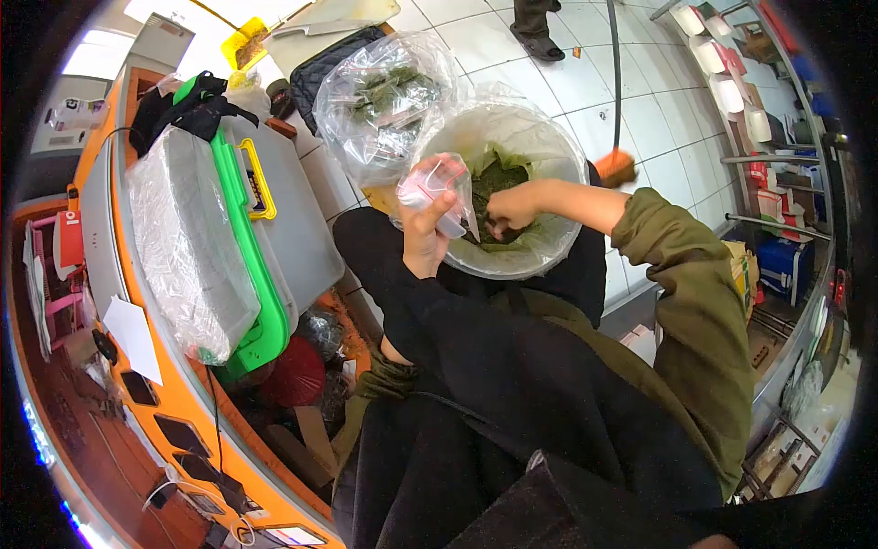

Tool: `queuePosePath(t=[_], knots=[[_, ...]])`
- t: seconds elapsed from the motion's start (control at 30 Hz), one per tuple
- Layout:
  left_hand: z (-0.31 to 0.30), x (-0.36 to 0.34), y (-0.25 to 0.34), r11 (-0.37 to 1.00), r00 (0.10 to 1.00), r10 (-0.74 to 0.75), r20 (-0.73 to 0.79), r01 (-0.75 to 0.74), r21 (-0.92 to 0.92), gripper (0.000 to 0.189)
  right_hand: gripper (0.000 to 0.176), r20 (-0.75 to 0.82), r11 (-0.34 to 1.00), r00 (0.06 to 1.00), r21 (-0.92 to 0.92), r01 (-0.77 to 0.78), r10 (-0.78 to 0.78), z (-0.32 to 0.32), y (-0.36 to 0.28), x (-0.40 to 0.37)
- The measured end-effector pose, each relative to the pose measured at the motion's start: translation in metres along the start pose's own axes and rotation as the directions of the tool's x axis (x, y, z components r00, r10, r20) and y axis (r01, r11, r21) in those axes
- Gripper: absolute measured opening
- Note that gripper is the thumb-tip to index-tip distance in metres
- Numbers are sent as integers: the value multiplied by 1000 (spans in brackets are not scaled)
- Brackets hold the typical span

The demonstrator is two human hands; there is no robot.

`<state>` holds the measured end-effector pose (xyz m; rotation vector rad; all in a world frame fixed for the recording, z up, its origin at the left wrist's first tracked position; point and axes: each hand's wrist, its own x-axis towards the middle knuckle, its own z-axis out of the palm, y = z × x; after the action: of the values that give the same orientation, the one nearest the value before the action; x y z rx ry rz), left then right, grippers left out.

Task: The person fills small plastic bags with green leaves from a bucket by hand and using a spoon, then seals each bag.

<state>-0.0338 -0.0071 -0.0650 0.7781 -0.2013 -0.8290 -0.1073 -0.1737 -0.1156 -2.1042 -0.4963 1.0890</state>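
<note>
A large round tub [555, 256] lined with clear plastic stands between the person's knees, with dark green leafy material [498, 178] inside. My right hand [514, 209] reaches into the tub, fingers closed on the green material. My left hand [425, 220] holds a small clear plastic bag [448, 197] over the tub's left side, fingers wrapped round it. Just beyond, to the upper left, lies a big clear plastic bag [343, 119] with more green pieces in it. The tips of my right fingers are partly hidden in the leaves.
On the left are a grey panel with a green edge [247, 274], a plastic-wrapped block [187, 238] and an orange counter [197, 430]. A brush [615, 167] is right of the tub. Another person's foot [538, 44] is on the tiles. Shelves [777, 160] line the right.
</note>
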Motion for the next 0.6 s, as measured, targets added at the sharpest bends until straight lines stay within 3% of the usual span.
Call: queuePosePath(t=[0.1, 0.13, 0.17, 0.23, 0.3, 0.37, 0.4, 0.43, 0.5, 0.53, 0.6], knots=[[4, -1, 2, 1000, 1000, 13, 6, -13, -3, 52, 12, 146, 990, 984, -104, -92, 107, -7, -7, -3], [6, -1, 2, 999, 999, 40, 7, -40, 9, 52, 12, 156, 987, 975, -40, -154, 159, -15, -8, -6], [6, -1, 2, 999, 999, 43, 11, -43, 10, 52, 12, 153, 987, 975, -43, -156, 160, -15, -2, -4], [5, 0, 1, 999, 1000, 31, -1, -31, 33, 52, 12, -33, 992, 991, 0, -129, 129, -12, 7, -1], [6, 2, 0, 997, 999, 48, 7, -48, 68, 52, 12, -11, 995, 997, -54, -79, 79, -6, 11, -3], [8, 3, 0, 993, 998, 61, 13, -62, 103, 53, 12, 14, 973, 973, -12, -232, 232, -6, 13, -4], [9, 2, 0, 986, 999, 52, 14, -54, 159, 52, 12, 28, 963, 978, 173, -208, 206, -19, 4, -14], [9, 2, 1, 976, 999, 45, 15, -47, 215, 51, 12, 24, 964, 978, 170, -207, 206, -25, 2, -20], [14, 3, -4, 951, 993, 112, 34, -117, 285, 48, 12, -153, 788, 945, 599, -143, 288, -32, 0, -33], [16, 5, -6, 919, 983, 173, 58, -182, 349, 46, 16, -194, 780, 944, 618, -95, 268, -35, 1, -39], [18, 5, -8, 913, 985, 169, 45, -174, 370, 46, 17, -273, 761, 916, 646, -51, 294, -37, 0, -49]])
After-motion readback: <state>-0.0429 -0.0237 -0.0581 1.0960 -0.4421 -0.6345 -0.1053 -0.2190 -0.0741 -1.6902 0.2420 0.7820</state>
